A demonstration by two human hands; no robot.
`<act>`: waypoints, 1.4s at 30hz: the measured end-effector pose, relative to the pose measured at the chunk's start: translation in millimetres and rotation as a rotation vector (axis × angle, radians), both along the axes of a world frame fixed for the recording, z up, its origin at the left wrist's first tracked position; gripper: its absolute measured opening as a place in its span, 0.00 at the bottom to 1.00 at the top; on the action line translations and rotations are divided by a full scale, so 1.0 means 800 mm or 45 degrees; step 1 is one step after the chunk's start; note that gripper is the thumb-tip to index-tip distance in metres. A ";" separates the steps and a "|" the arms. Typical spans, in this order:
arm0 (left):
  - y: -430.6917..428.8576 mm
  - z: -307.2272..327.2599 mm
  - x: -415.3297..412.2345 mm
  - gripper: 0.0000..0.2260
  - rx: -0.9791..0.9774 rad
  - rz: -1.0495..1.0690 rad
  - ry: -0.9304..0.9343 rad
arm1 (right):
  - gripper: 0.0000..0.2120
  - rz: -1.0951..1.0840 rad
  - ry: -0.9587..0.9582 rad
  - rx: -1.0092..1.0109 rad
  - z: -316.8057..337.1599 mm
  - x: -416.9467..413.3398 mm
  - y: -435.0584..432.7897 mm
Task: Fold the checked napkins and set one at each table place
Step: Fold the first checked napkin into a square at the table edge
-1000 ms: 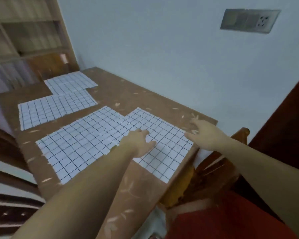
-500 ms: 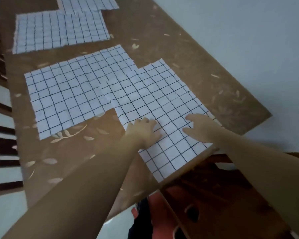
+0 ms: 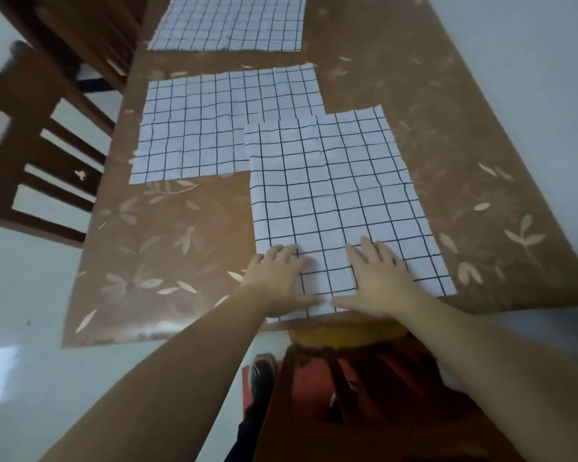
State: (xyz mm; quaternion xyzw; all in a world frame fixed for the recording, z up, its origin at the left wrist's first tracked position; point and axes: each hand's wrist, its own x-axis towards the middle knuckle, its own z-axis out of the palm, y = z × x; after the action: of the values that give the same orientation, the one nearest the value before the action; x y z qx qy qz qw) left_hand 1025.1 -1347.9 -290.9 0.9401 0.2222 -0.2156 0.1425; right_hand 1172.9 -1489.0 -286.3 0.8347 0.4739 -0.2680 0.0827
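- The table (image 3: 187, 248), under a brown cloth printed with pale leaves, fills most of the view; its near edge runs just below the hands.
- A dark wooden chair (image 3: 24, 155) stands at the table's left side, and another seat shows below the near edge.
- The nearest napkin (image 3: 334, 195), white with a black check, lies flat and unfolded on the right half of the table, its near edge reaching the table edge.
- A second napkin (image 3: 201, 128) lies flat to the left and farther back; the nearest one overlaps its right corner.
- A third napkin (image 3: 231, 25) lies flat beyond it, apart from the second, with the corner of another just visible at the top edge.
- The left hand (image 3: 277, 281) rests palm down on the near left corner of the nearest napkin, fingers spread, grasping nothing.
- The right hand (image 3: 377, 278) lies flat beside it on the same near edge, fingers spread; the thumbs nearly meet.
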 end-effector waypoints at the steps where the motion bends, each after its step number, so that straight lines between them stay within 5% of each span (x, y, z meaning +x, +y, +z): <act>1: -0.008 0.000 -0.003 0.40 -0.017 0.007 0.019 | 0.57 0.030 0.022 -0.034 -0.001 0.000 -0.004; 6: -0.034 -0.004 -0.010 0.52 0.076 -0.029 0.174 | 0.63 0.146 0.007 -0.107 -0.003 -0.004 -0.017; 14: -0.032 0.007 -0.038 0.28 0.072 -0.140 -0.007 | 0.39 0.354 -0.152 0.039 0.001 -0.031 -0.042; 18: -0.019 0.022 -0.056 0.12 -0.047 0.047 -0.068 | 0.31 0.379 -0.127 0.043 0.012 -0.045 -0.038; 28: 0.012 0.094 -0.060 0.07 0.005 0.283 -0.588 | 0.03 0.083 -0.395 0.285 0.093 -0.047 -0.003; 34: 0.013 0.127 -0.061 0.05 0.018 0.242 -0.612 | 0.08 -0.216 -0.318 0.536 0.131 -0.038 0.004; 40: 0.006 0.179 -0.039 0.17 0.008 0.226 -0.625 | 0.05 -0.329 -0.307 0.749 0.194 -0.047 0.023; 42: 0.002 0.198 -0.029 0.12 0.080 0.238 -0.639 | 0.05 -0.350 -0.330 0.794 0.213 -0.049 0.028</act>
State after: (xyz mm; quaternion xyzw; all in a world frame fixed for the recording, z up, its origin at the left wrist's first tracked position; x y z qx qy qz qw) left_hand 1002.3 -1346.5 -132.9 0.9436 0.2724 0.0452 0.1830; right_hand 1133.7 -1466.5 -115.8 0.9027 0.4018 -0.0113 -0.1532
